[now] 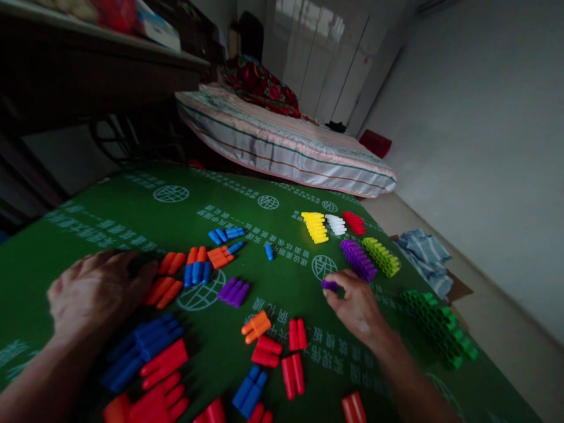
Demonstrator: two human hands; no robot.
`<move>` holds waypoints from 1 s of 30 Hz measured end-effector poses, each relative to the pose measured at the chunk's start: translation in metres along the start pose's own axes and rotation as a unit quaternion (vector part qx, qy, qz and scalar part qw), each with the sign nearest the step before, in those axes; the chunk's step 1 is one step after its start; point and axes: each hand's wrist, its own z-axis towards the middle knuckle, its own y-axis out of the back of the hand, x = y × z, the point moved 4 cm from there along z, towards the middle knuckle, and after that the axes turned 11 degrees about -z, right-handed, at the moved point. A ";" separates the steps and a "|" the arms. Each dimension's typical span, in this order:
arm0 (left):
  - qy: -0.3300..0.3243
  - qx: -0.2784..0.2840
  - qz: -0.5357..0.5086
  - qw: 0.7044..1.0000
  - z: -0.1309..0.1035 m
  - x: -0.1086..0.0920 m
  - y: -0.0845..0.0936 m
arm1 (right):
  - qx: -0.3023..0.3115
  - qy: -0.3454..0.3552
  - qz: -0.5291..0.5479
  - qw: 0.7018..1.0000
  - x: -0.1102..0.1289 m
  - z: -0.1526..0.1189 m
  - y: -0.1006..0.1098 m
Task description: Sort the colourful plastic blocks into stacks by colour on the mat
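Note:
My right hand [355, 299] pinches a small purple piece [329, 285] above the green board, just in front of a stack of purple pieces [358, 259]. At the left, my left hand [99, 288] rests beside orange pieces [164, 291], its fingertips against or partly over them; whether it grips one is unclear. A separate purple group [233, 292] lies mid-board. Orange-and-blue pieces [197, 273] sit behind it to the left. Blue pieces [143, 346] and red pieces [164, 364] lie near my left forearm.
Yellow [315, 227], white [336, 224], red [354, 223], lime [381, 257] and green [440, 326] stacks line the right part of the green board [282, 205]. Loose red pieces [293, 376] lie in front. Beyond stand a bed [286, 147] and a dark desk [101, 70].

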 end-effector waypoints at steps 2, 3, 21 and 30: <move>0.005 -0.001 0.000 1.000 0.000 -0.001 -0.001 | -0.044 -0.013 0.009 0.999 -0.026 0.014 0.013; 0.008 -0.003 -0.002 1.000 0.000 -0.001 -0.001 | -0.061 -0.023 0.009 0.998 -0.040 0.022 0.020; 0.015 -0.013 -0.002 1.000 0.001 0.001 -0.004 | -0.002 -0.101 -0.015 0.995 -0.131 0.089 0.025; 0.004 -0.024 0.004 1.000 0.002 0.003 -0.007 | 0.002 -0.107 -0.016 0.994 -0.135 0.088 0.022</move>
